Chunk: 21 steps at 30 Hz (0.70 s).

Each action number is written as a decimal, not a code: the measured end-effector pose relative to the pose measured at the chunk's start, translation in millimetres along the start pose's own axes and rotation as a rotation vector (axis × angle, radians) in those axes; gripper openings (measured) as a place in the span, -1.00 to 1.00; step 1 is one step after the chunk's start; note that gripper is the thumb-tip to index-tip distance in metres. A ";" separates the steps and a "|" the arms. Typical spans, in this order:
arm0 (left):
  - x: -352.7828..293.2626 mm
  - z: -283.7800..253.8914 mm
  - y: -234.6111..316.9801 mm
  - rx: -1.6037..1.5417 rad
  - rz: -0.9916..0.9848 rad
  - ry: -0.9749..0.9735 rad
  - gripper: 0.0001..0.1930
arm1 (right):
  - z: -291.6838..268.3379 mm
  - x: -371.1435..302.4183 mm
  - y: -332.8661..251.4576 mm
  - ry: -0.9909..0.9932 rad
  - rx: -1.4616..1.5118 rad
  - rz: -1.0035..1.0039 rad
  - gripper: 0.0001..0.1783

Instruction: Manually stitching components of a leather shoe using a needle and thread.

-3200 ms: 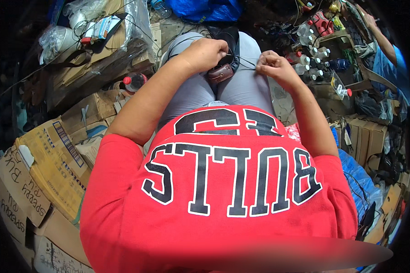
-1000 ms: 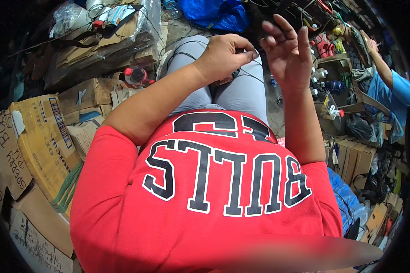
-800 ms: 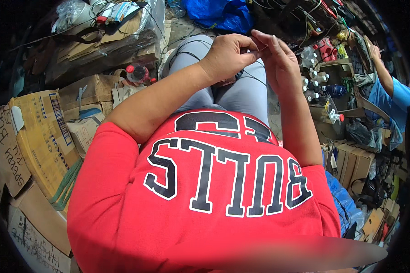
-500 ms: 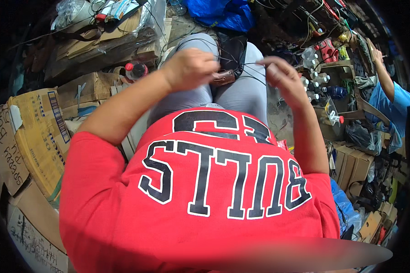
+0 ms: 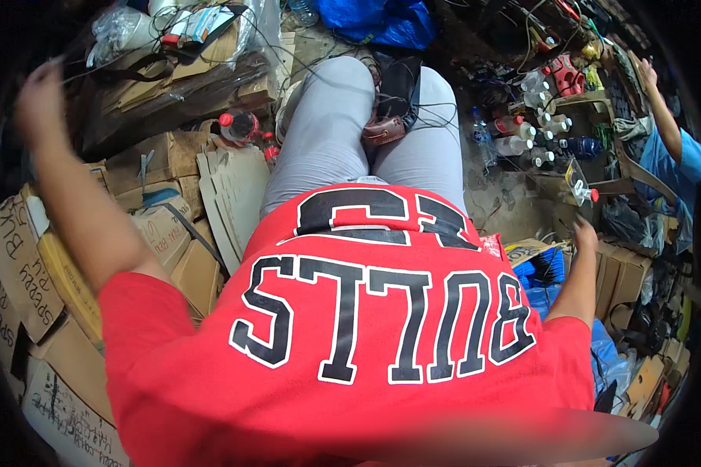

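Note:
Between my grey-clad knees sits a shoe-like piece (image 5: 385, 131) with a brown leather end and a dark upper part. Thin black cord lies in loops over it and across my thighs. My left hand (image 5: 43, 105) is raised at the far left, well away from the piece, and motion smears its fingers. A thin dark line passes near it, but I cannot tell whether the hand holds it. My right hand (image 5: 586, 235) is out at the right with its fingers drawn together. Something thin and dark shows at the fingertips, too small to name.
Cardboard boxes (image 5: 160, 159) and a bottle with a red cap (image 5: 237, 126) stand at my left. Several bottles (image 5: 522, 140) cluster on the right. A blue plastic sheet (image 5: 374, 23) lies ahead. Another person's arm (image 5: 658, 109) in a blue sleeve reaches in at far right.
Both hands have swung apart from above my lap: the left far out to the left, the right outward and back toward my side. The brown piece stays between my knees.

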<state>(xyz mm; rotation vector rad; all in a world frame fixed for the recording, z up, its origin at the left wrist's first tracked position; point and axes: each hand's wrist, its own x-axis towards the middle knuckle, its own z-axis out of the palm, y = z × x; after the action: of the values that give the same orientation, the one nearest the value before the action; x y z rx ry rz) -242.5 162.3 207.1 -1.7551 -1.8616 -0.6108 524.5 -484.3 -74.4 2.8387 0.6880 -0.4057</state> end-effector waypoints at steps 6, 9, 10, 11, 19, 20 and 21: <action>-225.2 34.0 214.8 -1.001 0.809 -0.561 -0.61 | -27.6 -81.3 -292.8 0.050 0.741 -0.679 -0.50; -270.7 34.9 242.2 -1.143 0.897 -0.591 -0.61 | -51.4 -128.9 -366.4 0.038 0.847 -0.870 -0.65; -276.6 33.8 248.5 -1.095 0.849 -0.833 -0.67 | -50.8 -130.5 -373.5 0.051 0.859 -0.875 -0.70; -278.9 33.7 251.6 -1.035 0.791 -1.072 -0.72 | -53.7 -130.4 -374.2 0.055 0.861 -0.871 -0.70; -224.0 99.1 169.9 -1.281 0.281 -1.208 -0.75 | -36.3 -74.6 -298.5 0.255 0.600 -0.593 -0.85; -227.5 103.0 162.8 -1.354 0.246 -1.254 -0.76 | -44.9 -79.5 -299.6 0.096 0.685 -0.503 -0.84; -232.3 94.5 166.5 -1.349 0.245 -1.262 -0.76 | -44.0 -82.2 -305.6 0.145 0.769 -0.649 -0.80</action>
<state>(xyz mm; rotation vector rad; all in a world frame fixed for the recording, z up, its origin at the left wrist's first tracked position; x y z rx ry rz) -72.7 54.2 -16.7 -3.8647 -1.8479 -0.8198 319.8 -240.8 -44.5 3.2644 1.8411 -0.6786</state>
